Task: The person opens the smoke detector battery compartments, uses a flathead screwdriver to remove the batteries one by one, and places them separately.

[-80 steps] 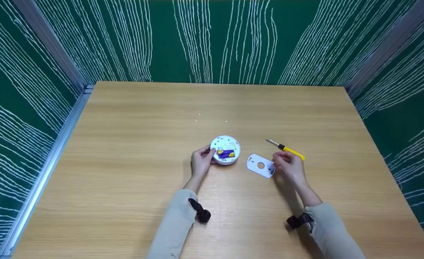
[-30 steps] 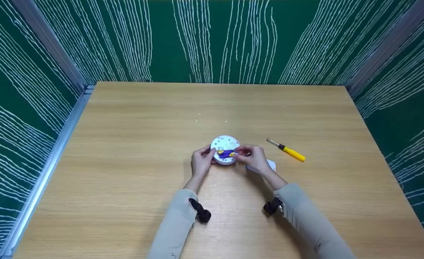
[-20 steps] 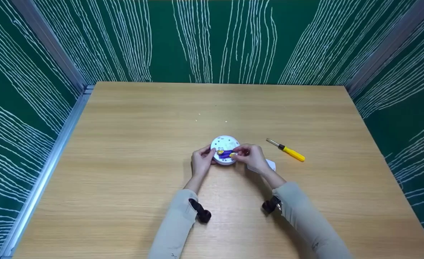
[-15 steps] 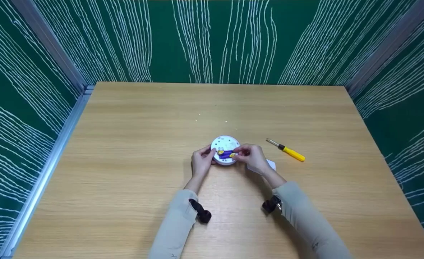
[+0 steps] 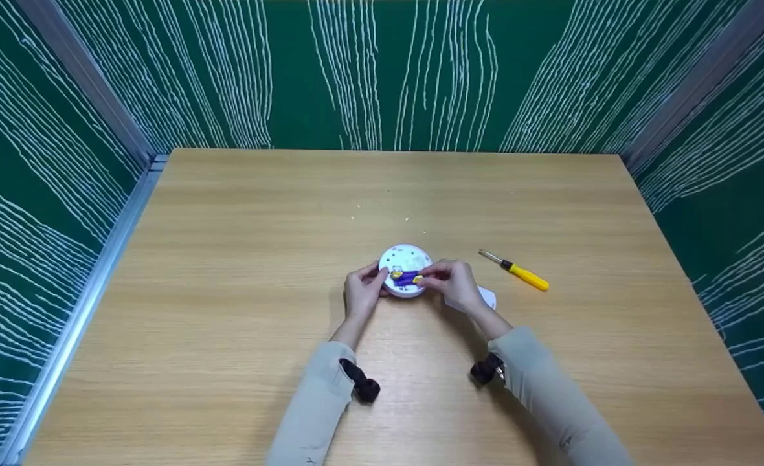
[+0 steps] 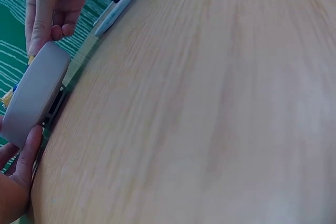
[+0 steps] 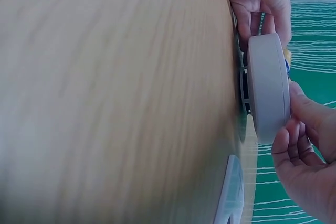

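Observation:
A round white smoke alarm (image 5: 397, 255) is tilted up near the middle of the table, its battery side facing the head camera. Two purple-and-yellow batteries (image 5: 405, 278) lie side by side in it. My left hand (image 5: 360, 294) grips its left rim, thumb on the face and fingers beneath. With thumb and forefinger, my right hand (image 5: 458, 287) pinches the yellow end of the nearer battery; the fingertips partly hide that end. In the right wrist view the alarm (image 7: 268, 90) shows edge-on between both hands, with a black slotted part on its underside.
A white mounting plate (image 5: 487, 297) lies under my right wrist, partly covered. Farther right lies a yellow-handled screwdriver (image 5: 526, 276), its shaft pointing away to the left. Small white crumbs (image 5: 406, 219) are scattered beyond the alarm on the wooden table (image 5: 239, 259).
My right hand has moved left from the mounting plate to the batteries in the smoke alarm and stayed there for the last second. The left hand and alarm have barely moved.

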The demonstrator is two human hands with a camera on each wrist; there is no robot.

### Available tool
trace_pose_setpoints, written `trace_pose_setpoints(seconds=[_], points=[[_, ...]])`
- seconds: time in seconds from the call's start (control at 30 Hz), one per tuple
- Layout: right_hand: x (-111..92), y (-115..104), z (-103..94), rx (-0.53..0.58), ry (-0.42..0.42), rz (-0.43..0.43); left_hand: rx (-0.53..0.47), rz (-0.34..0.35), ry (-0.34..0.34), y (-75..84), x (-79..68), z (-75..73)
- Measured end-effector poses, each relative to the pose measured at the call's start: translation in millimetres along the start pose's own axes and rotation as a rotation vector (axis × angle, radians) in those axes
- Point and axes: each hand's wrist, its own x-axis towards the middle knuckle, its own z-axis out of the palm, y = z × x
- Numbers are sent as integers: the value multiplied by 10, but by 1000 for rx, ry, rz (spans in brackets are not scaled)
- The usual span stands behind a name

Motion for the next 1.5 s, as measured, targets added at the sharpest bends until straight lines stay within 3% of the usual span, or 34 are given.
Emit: trace_pose_setpoints(seconds=[0.6, 0.97, 1.5], points=[[-22, -4, -35, 22, 12, 34, -12, 0, 9, 5, -6, 7], [-42, -7, -200, 10, 96, 41, -18, -6, 9, -7, 8, 6], [75, 58, -463, 0, 189, 226, -11, -2, -4, -22, 17, 0]])
